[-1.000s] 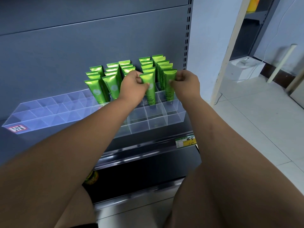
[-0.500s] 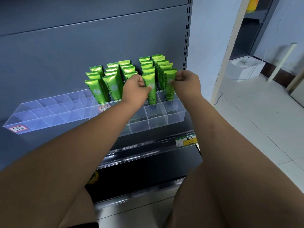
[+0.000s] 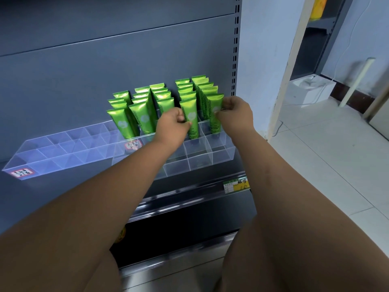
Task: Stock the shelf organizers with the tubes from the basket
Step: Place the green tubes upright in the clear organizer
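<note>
Two clear acrylic organizers stand side by side on the dark shelf: the right organizer [image 3: 221,155] and the left organizer [image 3: 52,157]. Several green tubes [image 3: 145,106] stand upright in the back compartments. My left hand [image 3: 171,128] pinches a green tube [image 3: 190,116] standing in a compartment of the right organizer. My right hand [image 3: 236,114] pinches another green tube [image 3: 214,111] in the rightmost column. No basket is in view.
The front rows of both organizers hold nothing. A yellow-green price tag [image 3: 236,185] sits on the shelf edge. To the right, a tiled floor [image 3: 326,161], a white box [image 3: 309,90] and a leaning white pole [image 3: 284,66].
Both hands have stayed on their tubes. The left hand has shifted slightly down along its tube; the tubes sit a little deeper in their compartments.
</note>
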A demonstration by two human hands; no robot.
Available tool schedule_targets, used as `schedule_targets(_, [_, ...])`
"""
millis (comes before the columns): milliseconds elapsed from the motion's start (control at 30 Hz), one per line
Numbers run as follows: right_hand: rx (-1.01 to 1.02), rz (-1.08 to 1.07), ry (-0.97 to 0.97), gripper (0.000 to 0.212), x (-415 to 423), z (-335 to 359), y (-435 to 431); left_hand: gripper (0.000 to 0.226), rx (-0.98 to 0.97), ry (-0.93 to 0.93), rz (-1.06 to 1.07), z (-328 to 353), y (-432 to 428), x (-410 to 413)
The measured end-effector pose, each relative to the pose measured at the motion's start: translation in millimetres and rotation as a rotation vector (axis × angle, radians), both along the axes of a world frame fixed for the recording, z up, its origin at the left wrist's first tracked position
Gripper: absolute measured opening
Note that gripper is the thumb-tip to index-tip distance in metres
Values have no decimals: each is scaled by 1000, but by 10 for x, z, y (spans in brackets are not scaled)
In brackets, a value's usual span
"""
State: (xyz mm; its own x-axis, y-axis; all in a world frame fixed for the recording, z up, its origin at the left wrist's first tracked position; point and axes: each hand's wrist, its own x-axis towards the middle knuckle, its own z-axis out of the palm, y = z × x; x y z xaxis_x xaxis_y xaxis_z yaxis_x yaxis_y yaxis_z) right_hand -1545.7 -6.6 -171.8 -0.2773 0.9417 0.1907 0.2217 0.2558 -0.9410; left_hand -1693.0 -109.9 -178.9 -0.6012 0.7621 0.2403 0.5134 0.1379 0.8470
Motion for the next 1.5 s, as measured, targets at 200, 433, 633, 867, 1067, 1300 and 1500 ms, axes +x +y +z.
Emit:
schedule_targets(200, [-24, -10, -59, 45, 22, 87, -104, 44, 25, -90, 52, 44, -88, 78])
schedule_targets(433, [118, -177, -104, 37, 107, 377, -504, 35, 43, -3, 117, 215, -477, 248])
schedule_targets(633, [449, 47, -305, 64, -100, 401, -1243, 39, 58, 380, 290, 323, -1233, 393])
schedule_targets(867, [740, 286, -348, 66, -589, 388, -2187, 66, -168, 673, 487, 280, -2388, -57])
schedule_targets(1067, [851, 601, -311, 68, -1165, 368, -3294, 71, -359, 700, 775, 86, -3820, -367])
schedule_targets(1300, [960, 1097, -236, 70, -2008, -44, -5201, 73, -591, 490, 1136, -405, -5710, -443])
schedule_targets(1500, [984, 1526, -350, 55, -2383, -747, -6461, 65, -774, 219, 1364, -1006, -6794, -269])
